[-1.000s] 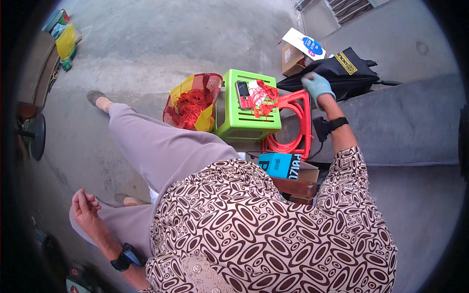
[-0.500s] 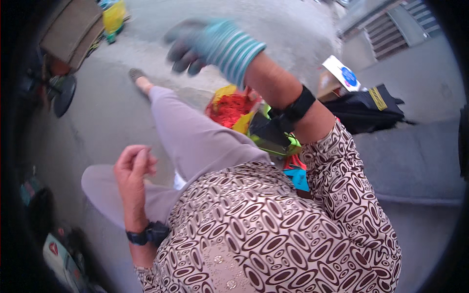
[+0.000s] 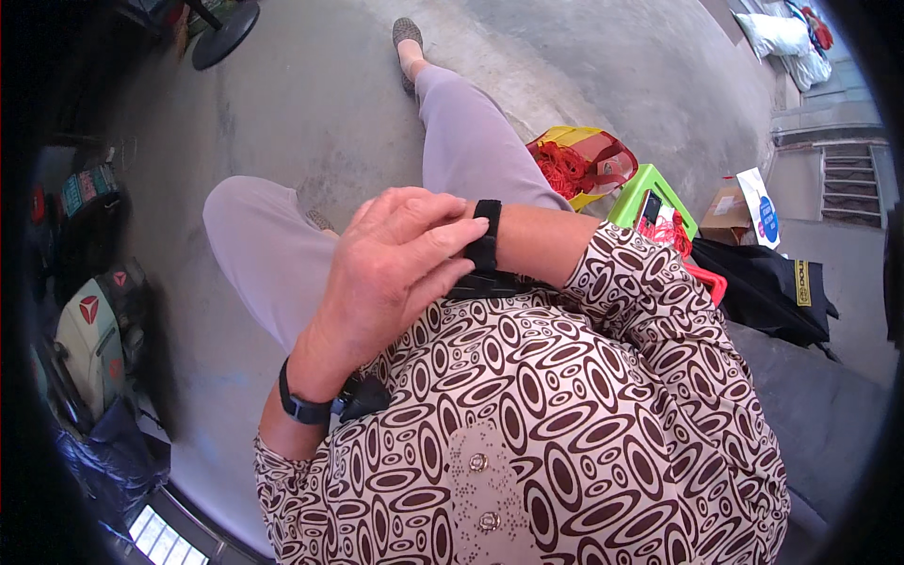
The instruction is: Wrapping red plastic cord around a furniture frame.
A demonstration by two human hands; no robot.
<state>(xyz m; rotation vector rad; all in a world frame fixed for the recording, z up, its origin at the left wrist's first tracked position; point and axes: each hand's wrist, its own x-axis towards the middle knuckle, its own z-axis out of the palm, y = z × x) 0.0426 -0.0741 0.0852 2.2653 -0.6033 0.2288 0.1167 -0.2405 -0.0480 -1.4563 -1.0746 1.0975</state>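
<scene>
My left hand (image 3: pixel 381 259) lies across my right wrist, its bare fingers bent over it. The fingertips meet the edge of the black wrist strap (image 3: pixel 487 226) there; the thumb is hidden. My right forearm (image 3: pixel 541 240) comes in from the right in front of my body. Most of the right hand is behind the left, so its fingers cannot be made out, and no striped glove shows. A second dark strap (image 3: pixel 306 410) with a small black device sits on my left wrist.
Beside my leg, a yellow and red bag (image 3: pixel 574 169) holds red stringy material. A bright green container (image 3: pixel 659 193) stands nearer, by a black bag (image 3: pixel 763 287) and a cardboard box (image 3: pixel 730 207). At left are a pale machine-like thing (image 3: pixel 89 344) and a round black base (image 3: pixel 226 33).
My right arm, gloved and stretched forward before, has come back toward my body. The left hand has moved right onto the right wrist. The glove no longer shows. The view has swung right.
</scene>
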